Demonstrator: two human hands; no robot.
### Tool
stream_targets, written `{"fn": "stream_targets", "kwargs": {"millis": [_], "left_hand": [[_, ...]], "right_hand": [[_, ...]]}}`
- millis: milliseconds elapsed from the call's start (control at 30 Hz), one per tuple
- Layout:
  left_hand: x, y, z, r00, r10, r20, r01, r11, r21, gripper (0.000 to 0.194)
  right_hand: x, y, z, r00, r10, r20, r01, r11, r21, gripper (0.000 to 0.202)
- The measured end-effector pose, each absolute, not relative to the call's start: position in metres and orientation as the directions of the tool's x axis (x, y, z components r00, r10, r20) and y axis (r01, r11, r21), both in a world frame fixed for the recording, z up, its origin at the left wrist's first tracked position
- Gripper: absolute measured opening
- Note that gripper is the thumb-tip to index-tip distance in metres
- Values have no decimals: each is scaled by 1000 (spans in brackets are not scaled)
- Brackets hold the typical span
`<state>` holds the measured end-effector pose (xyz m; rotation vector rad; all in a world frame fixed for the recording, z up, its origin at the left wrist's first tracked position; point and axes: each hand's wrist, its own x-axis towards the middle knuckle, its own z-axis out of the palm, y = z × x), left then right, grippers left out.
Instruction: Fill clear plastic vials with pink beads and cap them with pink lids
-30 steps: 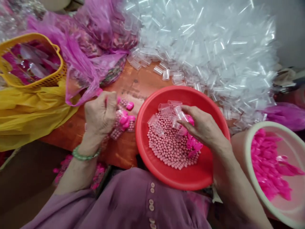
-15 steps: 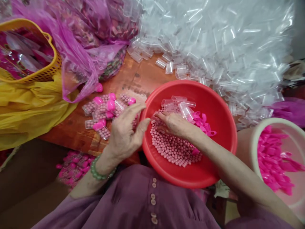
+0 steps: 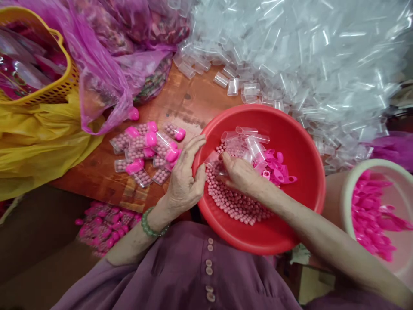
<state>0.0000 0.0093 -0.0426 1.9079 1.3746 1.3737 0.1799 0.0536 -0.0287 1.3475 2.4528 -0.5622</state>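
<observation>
My left hand (image 3: pixel 187 178) is at the left rim of the red basin (image 3: pixel 308 189), fingers stretched and thumb apart. A see-through piece (image 3: pixel 211 158), perhaps a clear tube, shows just inside the rim between my hands. My right hand (image 3: pixel 240 172) is inside the basin over pink beads (image 3: pixel 237 204), fingers curled together; what they hold is hidden. Beside it in the basin lie clear plastic tubes (image 3: pixel 254 148) and bright pink caps (image 3: pixel 277 168). Left of my left hand, several bead-filled tubes with pink caps (image 3: pixel 138 148) lie on the wooden table (image 3: pixel 183 105).
A big heap of clear tubes (image 3: pixel 300 56) covers the back right. At right stands a pale bucket (image 3: pixel 346 206) of pink caps. Purple bags (image 3: pixel 106 73), a yellow basket (image 3: pixel 69 73) and a yellow bag (image 3: pixel 41 146) are at left. More filled tubes (image 3: pixel 106 228) lie below the table edge.
My left hand has shifted right, up to the basin's rim, uncovering filled tubes on the table. My right hand has moved slightly right and its fingers have curled down toward the beads.
</observation>
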Motion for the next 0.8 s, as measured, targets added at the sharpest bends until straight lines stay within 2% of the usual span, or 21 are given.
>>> {"fn": "stream_targets", "kwargs": {"millis": [100,200,367,467,567,667,800], "left_hand": [[1,9,-44,8,882,472,448,-425,786,48],[2,8,-46,-19,885,464,441,-409,799,48],[0,8,-42,-1,878,479,458,-426,780,48],[-4,11,-36,155,844,514,503,-515,694,44],[-6,14,-32,259,824,503,526,-557,642,39],[-5,16,-32,232,845,483,527,-526,667,40],[-2,14,-37,161,855,493,484,-504,716,36]], "right_hand": [[185,55,-29,-505,764,-402,863,441,-247,26],[191,56,-29,-519,776,-359,840,384,-384,20],[200,58,-26,-563,794,-231,646,248,-722,37],[203,61,-21,-584,794,-169,558,241,-794,41],[204,61,-19,-648,748,-142,607,395,-690,35],[203,57,-21,-705,673,-223,686,570,-452,25],[197,55,-24,-700,616,-360,702,687,-189,16]]}}
